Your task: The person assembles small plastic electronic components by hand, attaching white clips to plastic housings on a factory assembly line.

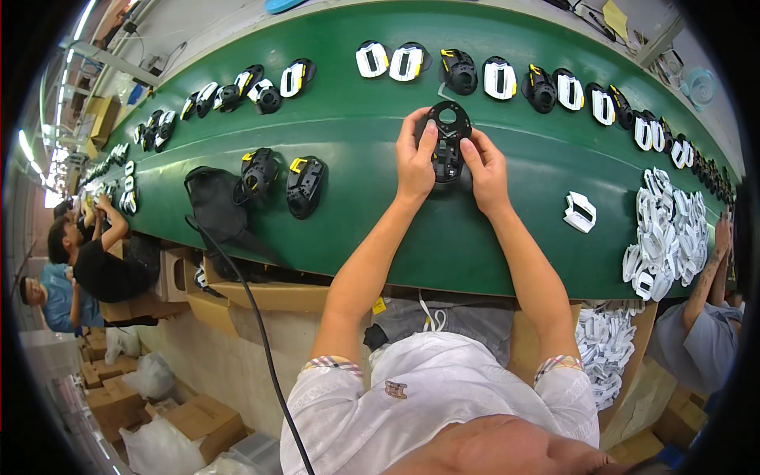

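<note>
The black plastic housing is held just above the green tabletop, in front of the person's chest, and it seems best steadied from both flanks as here: the left hand closed on its left edge with the thumb laid along the face, the right hand curled in with its thumb at the right edge. Both grips are closed to the part's width — how the fingertips sit underneath, I cannot tell. Even, light thumb pressure on solid rim rather than on the open recesses should suit it, since thin walls may flex. The shell is a rounded oblong, dark and matt, with a circular opening at its far end and a ribbed cavity nearer the body. The tabletop is smooth and faintly glossy; on it lie a white slotted frame — angular, hard-looking — and a yellow-trimmed black housing.
</note>
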The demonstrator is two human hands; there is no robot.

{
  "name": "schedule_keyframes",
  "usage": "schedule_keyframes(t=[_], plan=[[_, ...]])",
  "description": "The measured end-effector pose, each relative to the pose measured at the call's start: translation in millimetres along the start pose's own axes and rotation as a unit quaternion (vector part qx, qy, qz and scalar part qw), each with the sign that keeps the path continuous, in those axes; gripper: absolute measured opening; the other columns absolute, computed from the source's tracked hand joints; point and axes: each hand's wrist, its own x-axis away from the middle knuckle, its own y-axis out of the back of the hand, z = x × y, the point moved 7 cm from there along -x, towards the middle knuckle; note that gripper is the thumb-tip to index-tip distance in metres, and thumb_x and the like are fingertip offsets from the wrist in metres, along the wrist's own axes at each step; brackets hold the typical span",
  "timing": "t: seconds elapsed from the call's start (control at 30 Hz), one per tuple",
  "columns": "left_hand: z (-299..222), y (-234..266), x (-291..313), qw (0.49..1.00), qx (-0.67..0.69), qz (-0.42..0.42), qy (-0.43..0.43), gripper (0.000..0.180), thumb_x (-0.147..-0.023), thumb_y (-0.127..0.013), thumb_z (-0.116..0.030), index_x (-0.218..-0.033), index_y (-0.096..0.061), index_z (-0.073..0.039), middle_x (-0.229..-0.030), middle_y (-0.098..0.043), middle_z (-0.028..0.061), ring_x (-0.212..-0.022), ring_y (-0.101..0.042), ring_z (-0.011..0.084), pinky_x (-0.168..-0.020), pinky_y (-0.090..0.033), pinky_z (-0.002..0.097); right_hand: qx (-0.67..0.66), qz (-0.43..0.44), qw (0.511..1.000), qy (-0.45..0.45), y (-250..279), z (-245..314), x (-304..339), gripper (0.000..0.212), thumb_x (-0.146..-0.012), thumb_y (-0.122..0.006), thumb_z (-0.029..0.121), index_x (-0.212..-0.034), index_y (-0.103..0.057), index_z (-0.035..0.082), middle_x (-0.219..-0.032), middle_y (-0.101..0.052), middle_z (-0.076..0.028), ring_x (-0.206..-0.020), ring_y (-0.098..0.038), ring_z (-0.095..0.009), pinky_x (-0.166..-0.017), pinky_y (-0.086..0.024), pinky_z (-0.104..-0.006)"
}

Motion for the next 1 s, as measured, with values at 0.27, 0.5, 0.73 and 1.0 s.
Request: schedule_keyframes(t=[0.27, 0.5, 0.73, 1.0], plan=[[-10.0, -9.5, 13.1, 0.986, -0.139, -0.019, -0.089, 0.027, -0.093, -0.045, -0.015, -0.114, -0.046, 0.001, -0.097, -0.060, 0.0117, -0.087, -0.056, 0.0178, -0.081, -0.044, 0.0299, 0.192, -0.047, 0.976, 0.093, 3.2, 18.7, 3.1, 0.035, -0.074, -0.065, 0.009, -0.106, -0.056, -0.001, -0.090, -0.061, -0.004, -0.083, -0.054, -0.010, -0.078, -0.044, -0.0255], [-11.7, -12.8, 15.6, 0.979, -0.168, -0.012, -0.111, 0.028, -0.093, -0.044, -0.016, -0.114, -0.046, 0.002, -0.096, -0.060, 0.0135, -0.086, -0.057, 0.0201, -0.079, -0.045, 0.0314, 0.144, -0.067, 0.987, 0.034, 9.3, 8.5, 0.2, 0.022, -0.073, -0.065, 0.006, -0.091, -0.053, 0.001, -0.081, -0.057, 0.000, -0.076, -0.050, -0.008, -0.071, -0.042, -0.0237], [-14.8, -17.2, 17.9, 0.980, -0.152, -0.015, -0.129, 0.027, -0.092, -0.045, -0.016, -0.113, -0.046, 0.002, -0.098, -0.060, 0.0138, -0.088, -0.057, 0.0206, -0.080, -0.044, 0.0315, 0.046, -0.055, 0.996, 0.049, 6.2, 9.5, 0.4, 0.025, -0.074, -0.065, 0.003, -0.095, -0.051, 0.002, -0.083, -0.056, 0.000, -0.077, -0.051, -0.007, -0.069, -0.042, -0.0225], [17.2, 24.3, -29.5, 0.928, -0.285, 0.209, 0.117, 0.034, -0.083, -0.060, -0.024, -0.106, -0.062, 0.001, -0.085, -0.066, 0.0106, -0.077, -0.060, 0.0142, -0.069, -0.048, 0.0287, 0.194, 0.041, 0.980, 0.016, 9.1, 4.9, -5.3, 0.035, -0.082, -0.065, 0.017, -0.111, -0.056, 0.000, -0.096, -0.063, -0.008, -0.080, -0.060, -0.012, -0.074, -0.048, -0.0269]])
